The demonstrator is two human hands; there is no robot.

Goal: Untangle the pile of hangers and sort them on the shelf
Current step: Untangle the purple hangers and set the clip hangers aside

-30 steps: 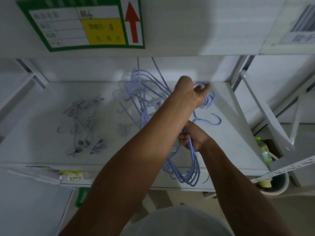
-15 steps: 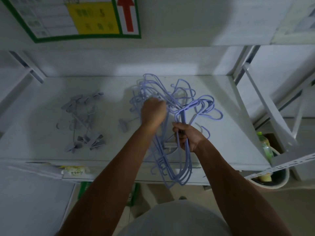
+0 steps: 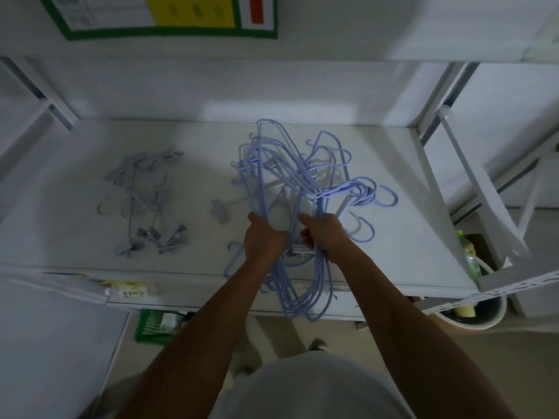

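A tangled pile of lilac wire hangers [image 3: 302,176] lies on the white shelf [image 3: 408,231], right of centre, with loops hanging over the front edge. My right hand [image 3: 325,237] grips a bundle of these hangers near their middle. Close beside it, my left hand [image 3: 263,237] grips other strands of the same tangle. A separate group of grey clip hangers [image 3: 148,207] lies on the left part of the shelf. One single grey clip hanger [image 3: 219,210] lies between the two groups.
A green-framed label sheet [image 3: 169,16] hangs on the board above. A slanted white shelf bracket [image 3: 481,189] stands at the right. Below right is a round bin [image 3: 481,309] with bottles; a green crate [image 3: 154,325] sits under the shelf.
My left hand has come back from the far hooks to the near part of the tangle, beside my right hand. The pile has spread and settled lower on the shelf.
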